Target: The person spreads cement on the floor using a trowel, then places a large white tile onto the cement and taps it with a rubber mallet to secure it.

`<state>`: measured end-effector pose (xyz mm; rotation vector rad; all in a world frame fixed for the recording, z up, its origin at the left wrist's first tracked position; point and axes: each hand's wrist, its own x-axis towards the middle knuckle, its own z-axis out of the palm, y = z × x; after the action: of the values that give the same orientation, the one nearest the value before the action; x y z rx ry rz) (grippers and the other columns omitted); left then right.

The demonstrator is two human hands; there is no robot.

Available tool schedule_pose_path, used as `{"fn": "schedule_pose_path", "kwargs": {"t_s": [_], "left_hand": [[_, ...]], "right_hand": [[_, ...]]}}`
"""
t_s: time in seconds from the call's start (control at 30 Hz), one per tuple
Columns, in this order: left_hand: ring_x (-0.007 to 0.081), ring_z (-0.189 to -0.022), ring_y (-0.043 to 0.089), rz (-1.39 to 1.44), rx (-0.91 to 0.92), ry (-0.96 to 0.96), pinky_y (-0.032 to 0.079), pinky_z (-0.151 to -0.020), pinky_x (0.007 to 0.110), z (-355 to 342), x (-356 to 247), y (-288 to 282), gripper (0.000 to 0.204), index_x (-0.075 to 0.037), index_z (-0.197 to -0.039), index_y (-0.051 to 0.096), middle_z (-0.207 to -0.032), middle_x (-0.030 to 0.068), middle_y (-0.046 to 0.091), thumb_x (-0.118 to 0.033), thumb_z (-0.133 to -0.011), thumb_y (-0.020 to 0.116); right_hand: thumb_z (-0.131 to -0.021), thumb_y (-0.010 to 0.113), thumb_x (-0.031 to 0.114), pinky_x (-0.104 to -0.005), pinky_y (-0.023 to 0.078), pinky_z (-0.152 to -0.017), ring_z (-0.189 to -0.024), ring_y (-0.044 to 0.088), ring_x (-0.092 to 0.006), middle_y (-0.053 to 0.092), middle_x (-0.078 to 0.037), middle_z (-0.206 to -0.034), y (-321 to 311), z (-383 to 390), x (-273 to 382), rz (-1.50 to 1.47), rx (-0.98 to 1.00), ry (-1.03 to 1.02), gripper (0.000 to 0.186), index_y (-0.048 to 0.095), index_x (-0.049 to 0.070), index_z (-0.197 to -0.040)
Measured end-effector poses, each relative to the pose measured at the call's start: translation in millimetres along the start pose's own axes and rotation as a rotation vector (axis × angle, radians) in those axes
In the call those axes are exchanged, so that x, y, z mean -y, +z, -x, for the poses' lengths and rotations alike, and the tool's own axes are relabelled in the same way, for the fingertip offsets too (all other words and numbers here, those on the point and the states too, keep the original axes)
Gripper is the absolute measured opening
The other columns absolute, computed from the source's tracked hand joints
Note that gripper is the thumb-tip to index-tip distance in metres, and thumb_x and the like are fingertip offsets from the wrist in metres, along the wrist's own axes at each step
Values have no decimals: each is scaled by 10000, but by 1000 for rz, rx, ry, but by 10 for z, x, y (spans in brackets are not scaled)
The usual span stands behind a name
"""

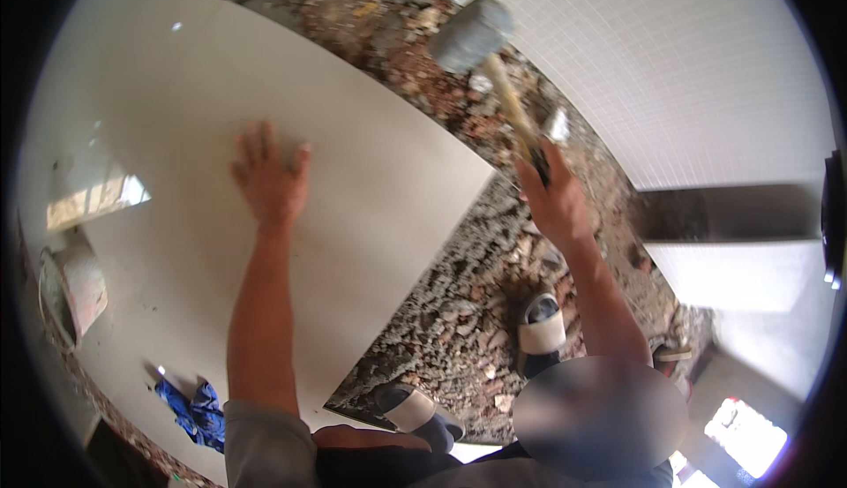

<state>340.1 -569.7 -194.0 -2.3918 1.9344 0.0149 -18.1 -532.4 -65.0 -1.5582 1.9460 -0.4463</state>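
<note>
My left hand (271, 179) lies on a large glossy cream floor tile (371, 188) with its fingers spread. The fist of my right hand (558, 201) is closed round the handle of a rubber mallet (474, 34). The mallet has a grey head and a light wooden handle with a dark grip. It hangs over the rubble strip beyond the tile's right corner, apart from the tile.
Broken rubble and rough mortar (468, 285) border the tile on the right. A white gridded tiled wall (653, 64) rises at far right. A bucket (79, 289) lies tipped on its side at left, near a blue crumpled cloth (194, 413). My sandalled feet stand on the rubble.
</note>
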Motion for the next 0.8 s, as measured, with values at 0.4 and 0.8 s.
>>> {"fn": "schedule_pose_path", "kwargs": {"t_s": [0.4, 0.8], "left_hand": [[311, -1427, 144, 117, 5, -47, 96, -1114, 593, 16, 4, -100, 786, -165, -1479, 248, -1546, 103, 183, -645, -875, 402], [305, -1429, 140, 149, 37, -88, 91, -1118, 586, 0, 52, -106, 794, -158, -1482, 234, -1542, 105, 195, -629, -870, 421]], "right_hand": [[-934, 538, 226, -382, 519, -445, -562, 639, -302, 631, -188, -780, 1148, 549, -34, 154, -41, -465, 251, 477, 32, -1081], [-887, 613, 202, -447, 518, -543, -627, 643, -385, 635, -217, -720, 1188, 450, 254, 118, 55, -290, 305, 493, -3, -1079]]}}
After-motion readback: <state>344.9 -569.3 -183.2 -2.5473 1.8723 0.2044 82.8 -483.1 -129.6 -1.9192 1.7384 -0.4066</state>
